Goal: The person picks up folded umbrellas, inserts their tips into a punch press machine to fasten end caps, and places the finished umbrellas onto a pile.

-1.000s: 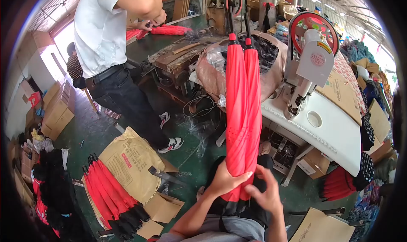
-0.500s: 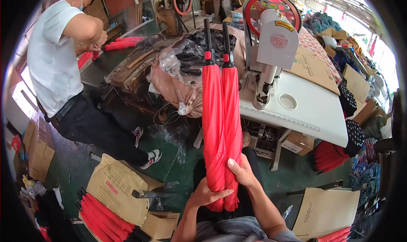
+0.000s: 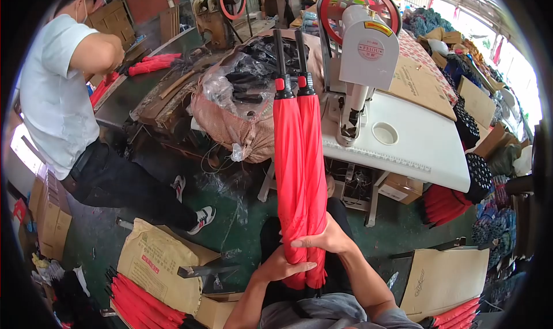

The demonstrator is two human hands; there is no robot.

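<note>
Two closed red umbrellas [image 3: 298, 173] stand side by side in front of me, their black handles with red buttons pointing up and away. My left hand [image 3: 283, 264] is wrapped round their lower part, the thumb lying across the red cloth. Just above it, my right hand [image 3: 324, 237] grips the pair from the right side, with its thumb over the front. The fingers behind the cloth are hidden. Below my hands, the umbrella ends are near my lap.
A white sewing machine [image 3: 368, 52] stands on a white table [image 3: 403, 150] ahead to the right. A woven sack [image 3: 230, 122] of plastic-wrapped black parts lies left of it. More red umbrellas [image 3: 144, 297] rest at lower left. A co-worker [image 3: 63, 93] stands at left, handling red umbrellas.
My right hand has shifted its hold, its thumb now reaching further across the front of the umbrellas. The view has turned slightly, and the handles sit a little lower in it.
</note>
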